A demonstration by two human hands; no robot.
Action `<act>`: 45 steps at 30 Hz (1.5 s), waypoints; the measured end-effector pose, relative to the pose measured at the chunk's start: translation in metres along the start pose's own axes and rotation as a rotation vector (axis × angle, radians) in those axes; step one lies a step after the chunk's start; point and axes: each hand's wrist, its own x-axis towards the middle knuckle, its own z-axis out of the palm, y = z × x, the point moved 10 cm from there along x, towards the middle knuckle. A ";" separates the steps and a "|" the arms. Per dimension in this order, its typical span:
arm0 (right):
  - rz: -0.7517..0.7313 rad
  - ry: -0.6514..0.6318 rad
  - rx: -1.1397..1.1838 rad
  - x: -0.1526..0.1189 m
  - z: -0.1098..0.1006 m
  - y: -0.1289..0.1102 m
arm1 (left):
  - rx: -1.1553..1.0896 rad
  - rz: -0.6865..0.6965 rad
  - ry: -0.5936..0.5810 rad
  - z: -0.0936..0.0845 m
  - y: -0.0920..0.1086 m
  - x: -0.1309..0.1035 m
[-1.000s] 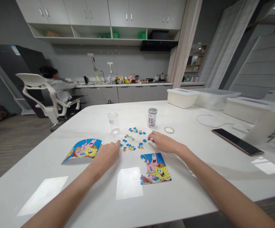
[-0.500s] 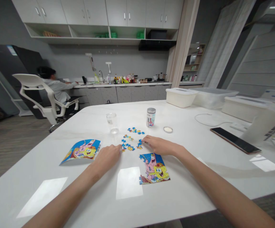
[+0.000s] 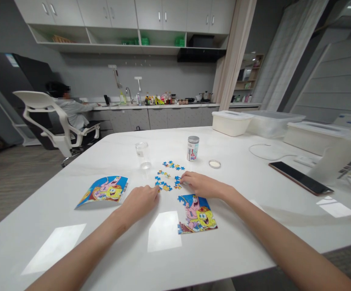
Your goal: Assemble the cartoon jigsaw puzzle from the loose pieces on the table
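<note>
Loose jigsaw pieces (image 3: 165, 187) lie in a small cluster on the white table. My left hand (image 3: 141, 200) rests at the cluster's left edge, fingers curled together; what is under the fingertips is hidden. On the right side, my right hand (image 3: 199, 184) has its fingers pinched at a blue puzzle piece (image 3: 177, 179). Below that hand lies a partly joined jigsaw (image 3: 198, 214) with a pink starfish and a yellow sponge figure, its left edge uneven. A curved picture sheet (image 3: 104, 190) with the same scene lies left of my left hand.
Behind the pieces stand a clear open jar (image 3: 142, 155) and a silver-lidded printed can (image 3: 193, 148), with a round lid (image 3: 214, 163) beside it. A phone (image 3: 299, 178), a white cable and plastic boxes (image 3: 232, 123) are at the right. A person (image 3: 72, 109) sits far left.
My left hand has shifted slightly right, further over the edge of the loose pieces. My right hand stays almost in place by the blue pieces. The view has tilted a little.
</note>
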 end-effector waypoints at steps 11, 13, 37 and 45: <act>-0.055 -0.020 0.007 0.000 0.005 -0.008 | 0.020 0.065 0.013 0.007 0.005 0.003; -0.065 -0.029 0.006 0.000 0.007 -0.007 | 0.010 0.101 0.011 0.010 0.007 0.004; -0.039 0.072 0.001 0.000 0.001 -0.007 | 0.003 -0.079 -0.033 0.008 -0.009 0.000; -0.083 0.147 -0.024 0.003 -0.002 -0.013 | -0.021 -0.044 0.003 0.008 -0.008 0.002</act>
